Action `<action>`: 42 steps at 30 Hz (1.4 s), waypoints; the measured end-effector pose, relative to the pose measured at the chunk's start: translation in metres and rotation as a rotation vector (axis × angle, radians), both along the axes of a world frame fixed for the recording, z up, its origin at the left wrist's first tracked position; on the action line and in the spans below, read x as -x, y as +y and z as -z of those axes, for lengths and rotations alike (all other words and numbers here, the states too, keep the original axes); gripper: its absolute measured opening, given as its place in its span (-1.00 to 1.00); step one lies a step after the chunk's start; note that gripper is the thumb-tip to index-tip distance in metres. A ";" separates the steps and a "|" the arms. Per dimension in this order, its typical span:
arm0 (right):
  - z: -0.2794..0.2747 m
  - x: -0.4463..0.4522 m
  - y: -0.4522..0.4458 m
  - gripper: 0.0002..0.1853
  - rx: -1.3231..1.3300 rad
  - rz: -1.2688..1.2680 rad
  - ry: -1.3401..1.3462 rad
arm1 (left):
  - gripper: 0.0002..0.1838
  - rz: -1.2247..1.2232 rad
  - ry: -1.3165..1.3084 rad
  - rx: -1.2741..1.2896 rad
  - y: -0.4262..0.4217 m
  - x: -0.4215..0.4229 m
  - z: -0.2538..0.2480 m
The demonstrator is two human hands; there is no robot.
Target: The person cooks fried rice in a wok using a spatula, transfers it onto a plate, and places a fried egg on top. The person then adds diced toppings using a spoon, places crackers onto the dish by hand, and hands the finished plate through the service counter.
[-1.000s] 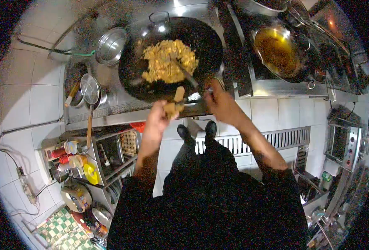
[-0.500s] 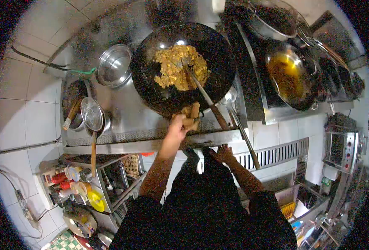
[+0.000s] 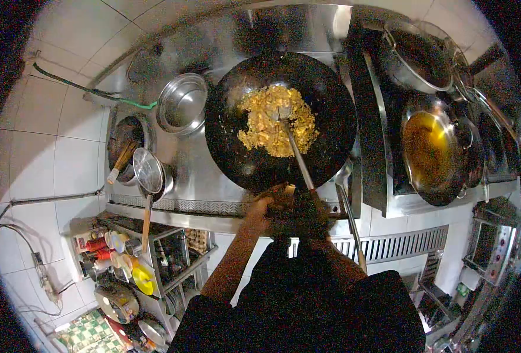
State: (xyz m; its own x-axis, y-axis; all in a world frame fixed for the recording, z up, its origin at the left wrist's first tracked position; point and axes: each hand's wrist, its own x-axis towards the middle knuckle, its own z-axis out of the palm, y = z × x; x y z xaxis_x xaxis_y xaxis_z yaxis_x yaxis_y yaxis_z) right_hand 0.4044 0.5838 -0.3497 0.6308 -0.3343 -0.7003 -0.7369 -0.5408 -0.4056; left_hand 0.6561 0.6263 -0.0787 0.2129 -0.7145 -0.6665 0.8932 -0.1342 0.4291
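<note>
The left hand (image 3: 261, 213) is closed around a folded brown cloth (image 3: 283, 193) at the near rim of the wok (image 3: 231, 156). The right hand (image 3: 312, 222) is just beside it, at the near end of the long-handled ladle (image 3: 299, 156); it is dark and blurred there, so whether its fingers are wrapped around the handle cannot be told. The ladle slants from the hands toward the far left, its metal shaft over the near part of the wok and its head resting in the food (image 3: 269, 138). The wok is wide, round and black, set in the steel stove top, with its dark inner wall bare around the food. The food lies in a loose, uneven heap in the middle, golden yellow with browner bits, crumbly and small-grained, with brighter yellow lumps and a ragged edge. Right of the wok, a second ladle (image 3: 354, 226) reaches past the near counter edge. To the left stand a shiny round metal pot (image 3: 182, 105) and, nearer, a wooden-handled strainer (image 3: 148, 170) lying over another container, with a bamboo brush (image 3: 121, 162) beside it. Farther right, a pan of amber liquid (image 3: 431, 150) sits nearer than a deep metal pot (image 3: 419, 56). At the near left, jars and a yellow lid (image 3: 144, 278) stand on a low shelf.
</note>
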 end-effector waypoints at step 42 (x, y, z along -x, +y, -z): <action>0.158 0.125 0.029 -0.63 0.023 0.098 -0.294 | -0.60 0.121 -0.429 0.051 0.023 0.003 0.012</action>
